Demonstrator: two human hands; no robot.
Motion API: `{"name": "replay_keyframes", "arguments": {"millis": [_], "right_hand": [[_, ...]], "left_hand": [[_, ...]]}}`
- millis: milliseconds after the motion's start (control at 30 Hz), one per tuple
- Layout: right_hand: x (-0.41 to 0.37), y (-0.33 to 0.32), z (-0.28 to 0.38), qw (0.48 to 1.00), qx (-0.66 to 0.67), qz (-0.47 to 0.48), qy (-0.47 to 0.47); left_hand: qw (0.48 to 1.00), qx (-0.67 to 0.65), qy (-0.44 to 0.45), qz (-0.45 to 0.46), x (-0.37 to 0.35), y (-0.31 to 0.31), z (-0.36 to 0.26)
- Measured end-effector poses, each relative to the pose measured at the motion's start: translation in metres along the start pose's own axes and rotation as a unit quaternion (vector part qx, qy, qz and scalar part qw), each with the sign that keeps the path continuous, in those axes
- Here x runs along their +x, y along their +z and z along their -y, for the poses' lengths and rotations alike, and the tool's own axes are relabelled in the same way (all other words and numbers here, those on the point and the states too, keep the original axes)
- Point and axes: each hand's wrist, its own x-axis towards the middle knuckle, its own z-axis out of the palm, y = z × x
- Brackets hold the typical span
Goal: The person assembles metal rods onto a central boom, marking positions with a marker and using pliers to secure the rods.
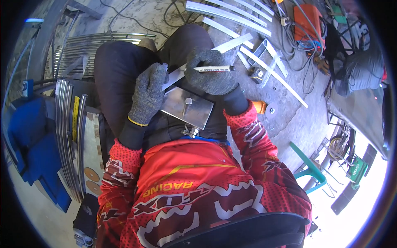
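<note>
My left hand (148,93), in a grey knit glove, is closed at the near end of a flat metal bar (175,77). The bar slants away over my lap and passes under my right hand (210,76), which wears a matching glove. A white marker pen (215,69) lies across that hand's curled fingers, its dark end pointing right. Below both hands, a shiny metal plate (198,110) with a round-headed peg (188,101) rests on my lap. Some nuts or bolts (191,132) sit at its lower edge.
A tape measure (257,75) and metal strips (285,87) lie on the floor to the right, near an orange angle grinder (260,107). Long metal tubes (64,124) are stacked at left. Cables and a red case (309,22) are at upper right, near another person (364,70).
</note>
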Motion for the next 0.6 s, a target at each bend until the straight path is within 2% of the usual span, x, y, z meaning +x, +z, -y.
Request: {"name": "replay_keyframes", "arguments": {"millis": [133, 200, 233, 300, 333, 367, 400, 433, 500, 600], "right_hand": [[-0.005, -0.002, -0.016, 0.996, -0.063, 0.054, -0.010], [-0.007, 0.001, -0.018, 0.989, 0.127, 0.071, 0.035], [-0.008, 0.004, -0.019, 0.989, 0.127, 0.072, 0.035], [-0.005, 0.015, -0.006, 0.942, 0.311, -0.065, 0.109], [-0.005, 0.013, -0.006, 0.942, 0.311, -0.065, 0.110], [-0.004, 0.009, -0.006, 0.981, 0.179, -0.039, 0.059], [-0.004, 0.007, -0.006, 0.999, 0.042, -0.013, 0.008], [-0.004, 0.008, -0.007, 0.999, 0.042, -0.013, 0.007], [-0.004, 0.012, -0.008, 0.999, 0.029, -0.023, 0.000], [-0.002, 0.011, -0.003, 1.000, -0.007, -0.021, -0.017]], "left_hand": [[0.993, 0.100, 0.064, 0.000, 0.000, -0.002, 0.001], [0.990, 0.111, 0.083, -0.010, 0.000, -0.002, 0.001], [0.990, 0.111, 0.082, -0.011, -0.001, -0.002, 0.003], [0.986, 0.132, 0.099, -0.022, -0.004, 0.000, 0.008], [0.986, 0.131, 0.099, -0.022, -0.006, 0.000, 0.009], [0.993, 0.097, 0.060, -0.008, -0.007, 0.000, 0.009], [0.998, 0.063, 0.022, 0.006, -0.007, 0.000, 0.009], [0.998, 0.063, 0.022, 0.006, -0.007, 0.000, 0.009], [0.997, -0.040, -0.064, 0.007, -0.004, 0.000, 0.006], [0.996, -0.049, -0.071, -0.013, -0.004, 0.001, 0.003]]}}
